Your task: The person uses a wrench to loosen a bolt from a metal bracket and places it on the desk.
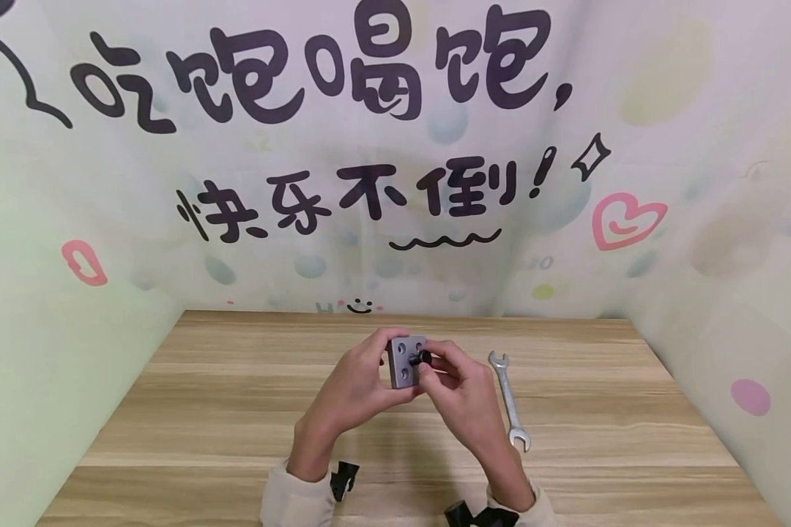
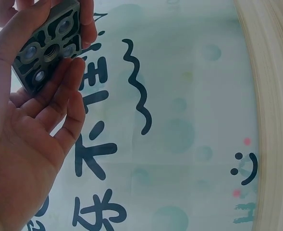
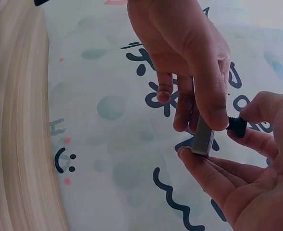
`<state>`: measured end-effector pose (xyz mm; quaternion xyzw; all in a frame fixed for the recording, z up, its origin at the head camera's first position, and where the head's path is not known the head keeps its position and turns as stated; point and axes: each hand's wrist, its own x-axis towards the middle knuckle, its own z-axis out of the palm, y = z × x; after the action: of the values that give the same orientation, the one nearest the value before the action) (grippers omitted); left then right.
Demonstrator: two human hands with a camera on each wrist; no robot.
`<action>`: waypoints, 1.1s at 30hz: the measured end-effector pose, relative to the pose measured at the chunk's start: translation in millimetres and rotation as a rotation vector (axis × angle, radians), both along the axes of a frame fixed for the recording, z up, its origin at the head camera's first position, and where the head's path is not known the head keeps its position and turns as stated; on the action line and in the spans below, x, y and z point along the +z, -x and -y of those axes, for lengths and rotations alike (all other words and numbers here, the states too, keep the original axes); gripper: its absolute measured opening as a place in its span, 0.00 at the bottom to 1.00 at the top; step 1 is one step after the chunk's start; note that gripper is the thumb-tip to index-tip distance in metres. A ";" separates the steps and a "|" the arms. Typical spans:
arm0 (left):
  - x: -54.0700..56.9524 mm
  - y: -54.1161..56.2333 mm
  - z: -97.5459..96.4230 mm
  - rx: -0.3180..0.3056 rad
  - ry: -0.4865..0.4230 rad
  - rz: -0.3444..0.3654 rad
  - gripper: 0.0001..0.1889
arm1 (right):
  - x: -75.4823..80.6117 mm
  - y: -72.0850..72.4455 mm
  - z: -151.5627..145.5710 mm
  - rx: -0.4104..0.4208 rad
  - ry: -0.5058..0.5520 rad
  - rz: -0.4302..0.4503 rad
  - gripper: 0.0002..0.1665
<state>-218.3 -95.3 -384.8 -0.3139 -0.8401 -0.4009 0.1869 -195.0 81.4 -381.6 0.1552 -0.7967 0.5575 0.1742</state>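
Note:
My left hand (image 1: 354, 382) holds a grey square metal plate (image 1: 398, 361) upright by its edges, thumb at one edge and fingers at the other. The plate has round holes near its corners. My right hand (image 1: 464, 399) pinches a black bolt (image 3: 237, 126) by its head between thumb and forefinger. The bolt's shank points at the middle of the plate; whether its tip sits in the hole I cannot tell. In the left wrist view, the plate's recessed back (image 2: 51, 50) shows a threaded centre hole. Other right fingers touch the plate's edge in the right wrist view.
An open-end wrench (image 1: 510, 402) lies on the wooden table (image 1: 237, 410), just right of my right hand. A white printed cloth (image 1: 343, 271) with black lettering hangs behind the table and along both sides. Black wrist mounts (image 1: 345, 480) sit by both cuffs.

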 end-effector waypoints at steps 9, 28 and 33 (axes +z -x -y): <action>0.7 -0.1 1.1 0.008 -0.003 0.005 0.36 | 1.9 -0.5 0.5 0.023 0.009 0.030 0.16; 0.9 -0.4 -1.1 -0.023 0.003 0.032 0.37 | 1.8 -0.6 3.2 -0.082 0.022 0.055 0.09; 0.8 -0.2 -1.0 -0.022 0.001 0.031 0.36 | 2.7 0.1 3.0 -0.064 0.037 0.053 0.06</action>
<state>-218.1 -94.3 -384.0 -0.3168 -0.8397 -0.4074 0.1692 -195.1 78.4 -378.9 0.1115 -0.7951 0.5703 0.1737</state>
